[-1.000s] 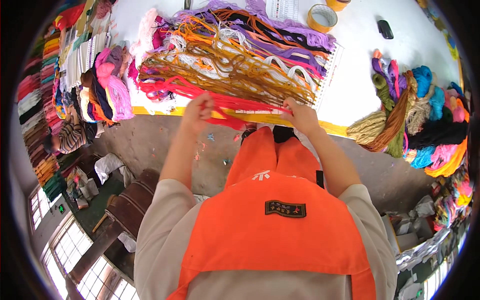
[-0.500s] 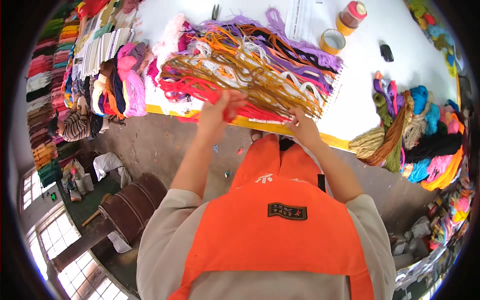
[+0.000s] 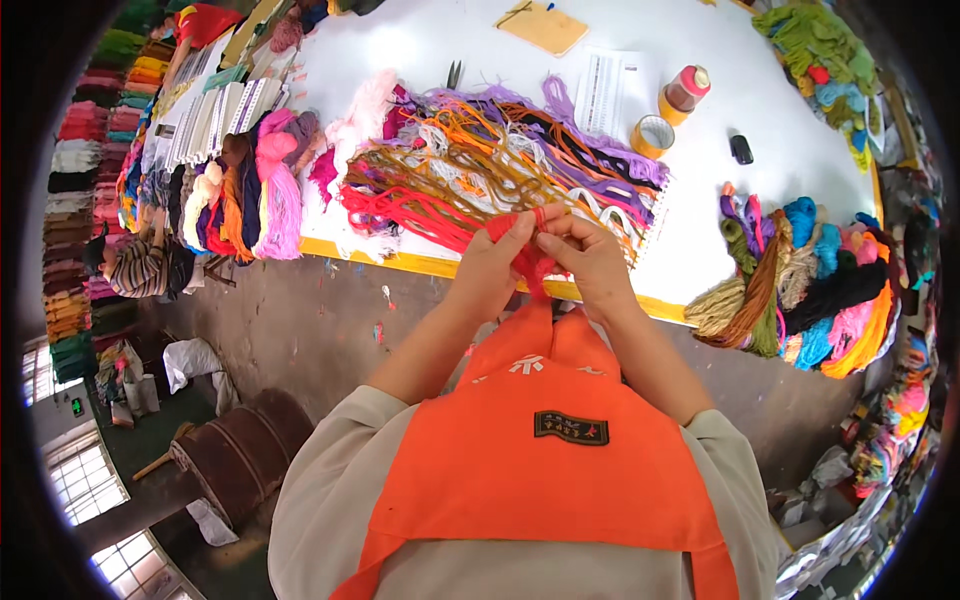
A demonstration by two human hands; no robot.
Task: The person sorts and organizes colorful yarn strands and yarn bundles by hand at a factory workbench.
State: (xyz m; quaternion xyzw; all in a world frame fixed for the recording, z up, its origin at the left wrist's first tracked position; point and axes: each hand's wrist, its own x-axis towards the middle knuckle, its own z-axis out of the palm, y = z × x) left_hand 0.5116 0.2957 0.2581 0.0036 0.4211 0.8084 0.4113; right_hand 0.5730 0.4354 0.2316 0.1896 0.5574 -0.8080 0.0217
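Both hands meet at the table's near edge around a bunch of red yarn (image 3: pixel 533 268). My left hand (image 3: pixel 488 268) is closed on it, thumb pressed to the strands. My right hand (image 3: pixel 590 258) pinches the same yarn from the other side, its fingers touching the left ones. Some red strands hang below the hands in front of the apron. Past the hands lies a wide spread of yarn strands (image 3: pixel 480 165) in brown, orange, white, purple and black. More red strands (image 3: pixel 405 212) lie along its near left side.
Yarn hanks (image 3: pixel 265 190) lie at the table's left, others (image 3: pixel 815 280) at its right corner. Beyond the spread are scissors (image 3: pixel 454 75), a tape roll (image 3: pixel 652 136), a red-capped jar (image 3: pixel 686 90) and a black object (image 3: pixel 740 149). Another person in stripes (image 3: pixel 142 268) is far left.
My hands have come together and now both grip the red yarn; before, they were apart, the left holding red yarn and the right at the spread's near edge. The view has shifted slightly.
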